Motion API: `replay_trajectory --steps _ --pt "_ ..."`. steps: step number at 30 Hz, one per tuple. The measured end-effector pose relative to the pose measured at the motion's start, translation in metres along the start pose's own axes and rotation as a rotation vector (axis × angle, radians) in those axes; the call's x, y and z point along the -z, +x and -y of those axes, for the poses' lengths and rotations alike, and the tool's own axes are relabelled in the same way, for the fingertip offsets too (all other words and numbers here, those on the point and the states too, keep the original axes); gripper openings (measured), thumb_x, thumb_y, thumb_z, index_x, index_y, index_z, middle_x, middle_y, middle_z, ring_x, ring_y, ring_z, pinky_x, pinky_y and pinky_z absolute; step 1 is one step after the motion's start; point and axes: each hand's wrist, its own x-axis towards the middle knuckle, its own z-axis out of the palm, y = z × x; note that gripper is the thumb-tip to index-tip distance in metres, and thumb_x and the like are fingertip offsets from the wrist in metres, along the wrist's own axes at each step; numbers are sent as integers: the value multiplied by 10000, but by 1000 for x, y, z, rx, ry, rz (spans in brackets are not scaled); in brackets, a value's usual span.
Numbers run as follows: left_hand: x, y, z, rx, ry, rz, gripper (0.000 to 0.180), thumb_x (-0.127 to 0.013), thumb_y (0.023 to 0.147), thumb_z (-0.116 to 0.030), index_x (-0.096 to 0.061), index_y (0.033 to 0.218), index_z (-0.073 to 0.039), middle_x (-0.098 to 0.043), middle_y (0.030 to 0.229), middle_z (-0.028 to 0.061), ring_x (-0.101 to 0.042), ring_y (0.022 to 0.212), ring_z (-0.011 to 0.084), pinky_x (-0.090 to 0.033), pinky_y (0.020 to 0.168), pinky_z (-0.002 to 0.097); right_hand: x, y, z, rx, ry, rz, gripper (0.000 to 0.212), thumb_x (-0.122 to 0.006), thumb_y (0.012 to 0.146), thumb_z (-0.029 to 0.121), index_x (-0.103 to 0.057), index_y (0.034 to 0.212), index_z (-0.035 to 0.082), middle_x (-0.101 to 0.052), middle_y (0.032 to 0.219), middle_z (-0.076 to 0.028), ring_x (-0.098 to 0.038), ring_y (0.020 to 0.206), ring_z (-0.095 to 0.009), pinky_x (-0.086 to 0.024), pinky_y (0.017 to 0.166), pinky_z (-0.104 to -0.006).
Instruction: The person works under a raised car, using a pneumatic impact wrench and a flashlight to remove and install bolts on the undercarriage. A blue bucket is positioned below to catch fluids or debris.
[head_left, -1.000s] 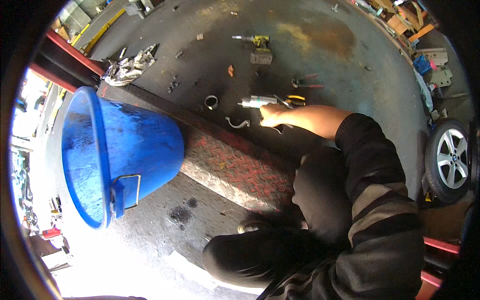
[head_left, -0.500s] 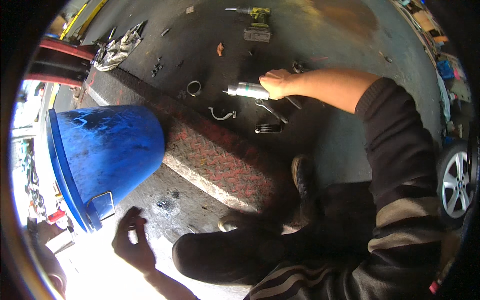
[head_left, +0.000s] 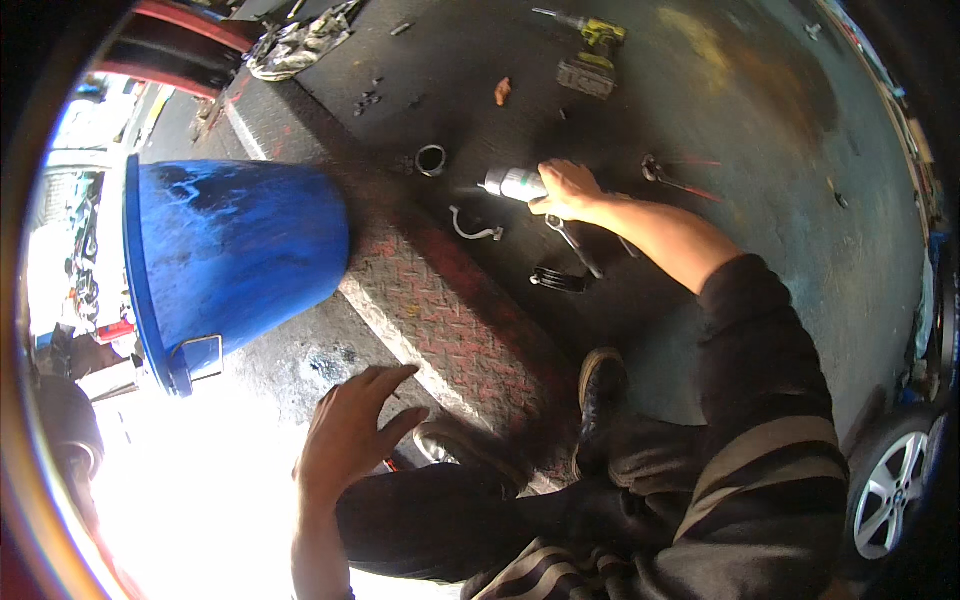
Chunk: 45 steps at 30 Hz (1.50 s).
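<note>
My right hand point(head_left: 567, 190) is closed round the rear end of a silver cylinder with a narrow tip point(head_left: 513, 184), held above the dark floor with the tip to the left. Its exact kind does not show. Below it lie a wrench point(head_left: 574, 246), a curved metal clamp point(head_left: 474, 227) and a small dark bundle of metal pieces point(head_left: 558, 280). A metal ring point(head_left: 430, 161) lies to its left. My left hand point(head_left: 355, 430) hovers beside my knee, thumb and fingers apart, with nothing in it.
A blue bucket point(head_left: 245, 265) lies on its side at the left, beside a worn red treadplate ramp point(head_left: 430, 300). Farther off are a yellow-green cordless drill point(head_left: 592, 55) and a crumpled cloth point(head_left: 300, 42). A car wheel point(head_left: 890, 495) stands at the right.
The view has shifted. My left hand has moved right and up from beside the bucket's rim, its fingers spreading. My right hand keeps hold of the silver cylinder.
</note>
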Motion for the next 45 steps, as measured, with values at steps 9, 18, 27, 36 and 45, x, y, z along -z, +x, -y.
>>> replay_trajectory --steps 9,18,27,36,45 --pt "-54 72 57 -5 -986 -314 1148 -955 729 -196 -247 1628 -96 -489 1512 155 -531 1339 348 -505 1079 477 46 -75 136 614 243 -67 809 -789 807 498 -467 1292 -65 -676 1087 -276 -715 960 -404 -607 829 -475" --pt "-38 40 79 -62 -973 -195 717 -892 740 1 -564 1371 -91 -643 1253 38 -648 1150 206 -581 949 357 70 -94 205 370 691 767 798 -917 717 422 -579 1270 -45 -697 1122 -170 -688 1032 -265 -549 918 -398" --pt "-36 12 73 -76 -883 -131 753 -941 713 -92 -556 1360 -76 -678 1223 90 -664 1106 172 -607 897 366 70 -91 227 463 591 927 707 -903 755 323 -592 1298 -6 -706 1145 -154 -686 1050 -250 -561 925 -396" --pt "-40 20 62 -210 -617 -438 732 -964 665 -120 -584 1289 -81 -673 1193 69 -666 1114 177 -581 951 365 86 -93 218 640 677 709 574 -887 773 279 -654 1221 7 -733 1049 -122 -704 978 -234 -574 870 -366" --pt "-45 26 45 -219 -499 -508 703 -981 643 -182 -605 1222 -49 -676 1176 112 -709 1080 236 -632 852 389 100 -94 204 416 666 913 514 -899 738 262 -688 1141 22 -737 937 -83 -701 860 -189 -573 769 -354"
